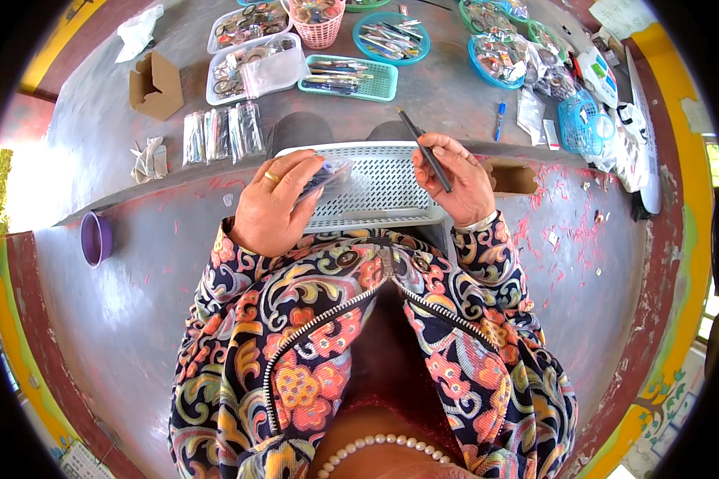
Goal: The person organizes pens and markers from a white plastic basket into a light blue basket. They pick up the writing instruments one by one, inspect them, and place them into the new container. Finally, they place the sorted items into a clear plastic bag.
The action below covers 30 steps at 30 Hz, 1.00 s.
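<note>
My right grip (455,177) pinches a dark pen (437,166), my left grip (276,206) a clear packet (318,184); the grey surface (447,100) carries plastic baskets (386,82); walls (683,80) are yellow and maroon.

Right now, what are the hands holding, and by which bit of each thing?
The right hand holds a dark pen-like stick around its middle; the left hand holds a clear plastic packet by its left side.

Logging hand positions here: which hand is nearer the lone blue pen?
Right. The right hand is below and left of the blue pen in the picture; the left hand is farther left, at the left end of the pale basket.
</note>
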Each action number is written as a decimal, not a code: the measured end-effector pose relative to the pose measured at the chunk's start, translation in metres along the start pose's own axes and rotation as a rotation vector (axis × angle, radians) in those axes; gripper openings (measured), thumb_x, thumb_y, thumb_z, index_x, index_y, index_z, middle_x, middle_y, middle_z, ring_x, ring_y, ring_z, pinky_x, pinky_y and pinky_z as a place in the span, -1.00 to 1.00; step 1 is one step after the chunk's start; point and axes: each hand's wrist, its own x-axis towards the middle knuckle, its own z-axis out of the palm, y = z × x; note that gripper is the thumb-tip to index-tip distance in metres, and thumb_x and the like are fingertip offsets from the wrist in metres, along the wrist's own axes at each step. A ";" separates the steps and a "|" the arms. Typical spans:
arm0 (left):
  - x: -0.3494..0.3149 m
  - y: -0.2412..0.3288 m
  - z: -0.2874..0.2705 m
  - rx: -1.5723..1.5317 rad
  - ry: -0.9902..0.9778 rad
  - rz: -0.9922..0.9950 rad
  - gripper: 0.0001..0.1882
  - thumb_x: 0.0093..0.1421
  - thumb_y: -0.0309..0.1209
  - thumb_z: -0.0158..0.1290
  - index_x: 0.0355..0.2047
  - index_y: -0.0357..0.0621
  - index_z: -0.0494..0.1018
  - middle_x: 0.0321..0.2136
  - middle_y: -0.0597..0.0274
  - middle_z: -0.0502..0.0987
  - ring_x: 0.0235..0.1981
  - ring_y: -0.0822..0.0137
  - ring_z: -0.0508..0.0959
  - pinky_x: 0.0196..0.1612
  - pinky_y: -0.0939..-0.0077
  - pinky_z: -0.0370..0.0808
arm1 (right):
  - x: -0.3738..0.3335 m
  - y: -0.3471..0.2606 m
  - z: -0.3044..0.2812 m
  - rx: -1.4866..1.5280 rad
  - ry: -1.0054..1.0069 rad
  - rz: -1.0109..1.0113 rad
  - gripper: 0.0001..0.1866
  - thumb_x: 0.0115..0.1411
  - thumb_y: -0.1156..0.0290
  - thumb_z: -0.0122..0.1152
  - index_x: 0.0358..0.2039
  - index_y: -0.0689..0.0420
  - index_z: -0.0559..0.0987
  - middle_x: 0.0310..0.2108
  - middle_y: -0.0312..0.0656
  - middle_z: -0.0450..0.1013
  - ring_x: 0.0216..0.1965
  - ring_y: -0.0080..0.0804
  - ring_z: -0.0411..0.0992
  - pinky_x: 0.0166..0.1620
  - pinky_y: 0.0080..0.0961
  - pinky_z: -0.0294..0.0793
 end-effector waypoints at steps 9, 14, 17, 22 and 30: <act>0.001 -0.001 -0.001 0.007 -0.010 0.009 -0.59 0.05 -0.54 0.12 -0.04 -0.24 0.39 -0.07 -0.02 0.45 -0.10 -0.02 0.49 -0.05 0.23 0.45 | -0.003 0.006 0.001 -0.148 -0.019 -0.071 -0.67 0.21 0.50 0.14 0.00 0.24 0.43 -0.26 -0.17 0.49 -0.28 -0.43 0.50 -0.30 -0.64 0.45; 0.000 0.000 -0.002 0.003 -0.003 0.006 -0.59 0.05 -0.55 0.13 -0.04 -0.24 0.40 -0.07 -0.03 0.47 -0.10 -0.01 0.50 -0.05 0.26 0.45 | -0.004 0.004 -0.002 -0.141 -0.037 -0.037 -0.67 0.24 0.43 0.13 0.00 0.22 0.44 -0.26 -0.15 0.50 -0.30 -0.43 0.51 -0.32 -0.64 0.46; 0.001 0.001 0.000 -0.012 0.000 0.004 -0.59 0.05 -0.55 0.13 -0.05 -0.24 0.40 -0.08 -0.03 0.47 -0.10 -0.01 0.50 -0.05 0.26 0.45 | -0.006 0.005 -0.003 -0.129 -0.014 -0.068 -0.66 0.26 0.41 0.07 0.02 0.26 0.42 -0.26 -0.10 0.50 -0.30 -0.41 0.51 -0.31 -0.62 0.45; -0.002 -0.002 -0.002 -0.025 -0.012 0.017 -0.55 0.04 -0.54 0.12 -0.01 -0.23 0.38 -0.08 -0.02 0.45 -0.11 -0.03 0.49 -0.07 0.21 0.46 | -0.006 0.001 0.014 -0.075 -0.022 -0.173 -0.60 0.27 0.44 0.00 0.09 0.34 0.36 -0.22 -0.01 0.50 -0.25 -0.35 0.49 -0.25 -0.58 0.43; 0.000 0.001 -0.001 -0.062 0.003 0.059 -0.53 0.00 -0.56 0.12 -0.02 -0.23 0.38 -0.10 0.01 0.45 -0.14 -0.02 0.49 -0.08 0.21 0.46 | 0.001 -0.009 0.034 -0.420 0.105 -0.274 -0.39 0.18 0.51 0.18 0.21 0.12 0.17 -0.22 0.03 0.50 -0.37 -0.42 0.48 -0.33 -0.65 0.41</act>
